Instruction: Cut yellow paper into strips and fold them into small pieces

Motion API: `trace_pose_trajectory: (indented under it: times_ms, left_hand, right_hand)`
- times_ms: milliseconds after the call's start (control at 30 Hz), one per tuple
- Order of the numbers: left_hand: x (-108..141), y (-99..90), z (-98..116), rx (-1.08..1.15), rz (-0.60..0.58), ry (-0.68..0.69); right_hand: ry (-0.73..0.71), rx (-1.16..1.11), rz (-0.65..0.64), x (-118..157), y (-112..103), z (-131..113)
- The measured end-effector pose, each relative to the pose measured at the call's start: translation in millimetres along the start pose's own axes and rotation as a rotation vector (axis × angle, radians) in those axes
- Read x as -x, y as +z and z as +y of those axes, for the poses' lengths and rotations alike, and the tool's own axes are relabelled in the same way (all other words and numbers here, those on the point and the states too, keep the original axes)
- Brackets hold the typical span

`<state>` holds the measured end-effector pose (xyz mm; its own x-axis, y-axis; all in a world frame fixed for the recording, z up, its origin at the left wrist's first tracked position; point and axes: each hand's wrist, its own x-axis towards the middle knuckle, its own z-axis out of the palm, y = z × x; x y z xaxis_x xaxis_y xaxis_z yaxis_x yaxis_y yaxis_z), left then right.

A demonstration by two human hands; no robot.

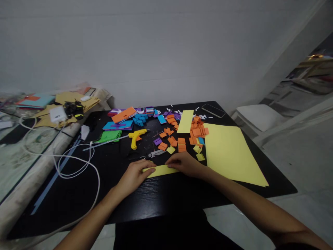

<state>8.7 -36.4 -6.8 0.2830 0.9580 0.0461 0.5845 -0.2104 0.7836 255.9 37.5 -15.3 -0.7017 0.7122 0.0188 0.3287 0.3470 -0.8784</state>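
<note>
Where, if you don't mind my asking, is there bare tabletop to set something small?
Bare black tabletop shows between the yellow strip and the front edge, and between the left hand and white cable. Farther back is crowded: orange pieces, glue gun. Yellow sheets cover much of the right.

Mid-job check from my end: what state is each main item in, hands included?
Strip: lying down, touched near both ends
Left hand: fingers on its left part
Right hand: fingers on its right part
Glue gun: lying on its side, unheld
Grey tool: unheld; open or shut unclear
Phone: lying flat
Yellow sheets: lying flat, stacked
Orange pieces: small, heaped and scattered
</note>
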Motion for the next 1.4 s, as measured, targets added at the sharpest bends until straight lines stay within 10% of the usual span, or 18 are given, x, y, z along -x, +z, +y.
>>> trace_pose_trajectory:
  times_ms: [1400]
  left_hand:
    - [7,14.4,-3,-0.492,0.051,0.166]
  right_hand:
    - [-0.107,0.558,0.102,4,19,-5]
